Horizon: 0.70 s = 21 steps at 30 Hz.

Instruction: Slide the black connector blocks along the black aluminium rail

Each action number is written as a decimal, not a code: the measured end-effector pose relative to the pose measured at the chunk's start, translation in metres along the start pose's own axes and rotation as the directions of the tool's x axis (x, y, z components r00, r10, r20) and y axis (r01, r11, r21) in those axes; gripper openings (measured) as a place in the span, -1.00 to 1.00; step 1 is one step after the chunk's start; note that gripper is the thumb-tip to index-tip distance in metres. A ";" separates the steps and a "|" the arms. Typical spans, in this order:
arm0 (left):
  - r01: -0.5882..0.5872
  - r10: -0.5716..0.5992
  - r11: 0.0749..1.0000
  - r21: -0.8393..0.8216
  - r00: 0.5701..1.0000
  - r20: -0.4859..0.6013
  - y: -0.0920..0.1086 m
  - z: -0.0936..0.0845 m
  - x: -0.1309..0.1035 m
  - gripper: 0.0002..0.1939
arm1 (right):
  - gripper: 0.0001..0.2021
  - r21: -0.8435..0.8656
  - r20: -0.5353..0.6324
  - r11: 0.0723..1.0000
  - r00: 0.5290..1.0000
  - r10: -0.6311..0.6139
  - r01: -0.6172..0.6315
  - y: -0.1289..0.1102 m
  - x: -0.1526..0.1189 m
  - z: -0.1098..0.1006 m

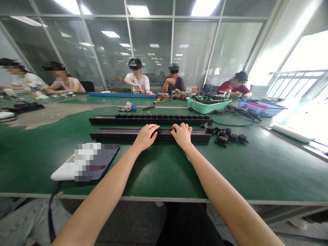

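Observation:
A long black rail [115,136] with an open channel lies across the green table in front of me. My left hand [146,137] grips it near the middle, fingers over the channel and thumb on the near side. A small dark piece by those fingertips is too unclear to name. Right of it, my right hand [182,132] is closed on the same rail with bent fingers, their tips partly hidden in the channel. Behind lies a second black rail [151,121], with a row of black round-faced modules [164,116] along it. Several similar loose modules [233,136] lie off the right end.
A tablet-like dark slab [107,164] and a white device [66,167] lie at left. Farther back are a grey-blue glove [127,107], a green basket [208,106] of cables and a blue basket [261,108]. Several people sit around the table.

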<state>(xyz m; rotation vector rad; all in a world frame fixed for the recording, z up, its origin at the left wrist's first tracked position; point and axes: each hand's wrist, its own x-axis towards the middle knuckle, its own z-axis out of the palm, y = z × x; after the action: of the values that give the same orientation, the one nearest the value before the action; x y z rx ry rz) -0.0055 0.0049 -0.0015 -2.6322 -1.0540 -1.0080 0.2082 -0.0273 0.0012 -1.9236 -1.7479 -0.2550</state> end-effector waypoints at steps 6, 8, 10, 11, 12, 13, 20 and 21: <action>-0.009 0.009 1.000 -0.007 1.000 -0.016 -0.003 0.002 0.000 -0.60 | -0.72 -0.010 -0.003 1.000 1.000 0.007 -0.007 0.001 0.000 0.000; -0.011 0.011 1.000 -0.006 1.000 -0.016 -0.003 0.002 0.000 -0.60 | -0.73 -0.009 0.001 1.000 1.000 0.012 -0.012 0.002 0.000 -0.001; -0.011 0.011 1.000 -0.004 1.000 -0.016 -0.002 0.002 0.000 -0.60 | -0.73 -0.005 0.007 1.000 1.000 0.014 -0.014 0.003 0.001 -0.001; -0.012 0.012 1.000 -0.004 1.000 -0.016 -0.002 0.002 0.000 -0.60 | -0.73 -0.002 0.008 1.000 1.000 0.014 -0.014 0.003 0.001 -0.002; -0.013 0.013 1.000 -0.004 1.000 -0.015 -0.002 0.002 0.000 -0.60 | -0.73 0.001 0.008 1.000 1.000 0.013 -0.013 0.004 0.001 -0.002; -0.013 0.013 1.000 -0.004 1.000 -0.014 -0.002 0.002 0.000 -0.60 | -0.73 0.005 0.006 1.000 1.000 0.012 -0.012 0.004 0.001 -0.002; 0.000 0.000 1.000 -0.005 1.000 -0.004 -0.001 0.000 0.000 -0.60 | -0.74 0.121 0.027 0.991 0.998 0.050 -0.052 0.008 0.004 0.000; 0.001 -0.001 1.000 -0.007 1.000 -0.002 -0.001 0.000 0.000 -0.60 | -0.75 0.154 0.034 0.986 0.998 0.056 -0.061 0.010 0.005 0.000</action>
<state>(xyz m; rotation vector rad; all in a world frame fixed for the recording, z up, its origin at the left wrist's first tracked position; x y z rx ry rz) -0.0060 0.0054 -0.0017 -2.6356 -1.0540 -1.0157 0.2183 -0.0233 0.0007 -1.8716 -1.6748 -0.0683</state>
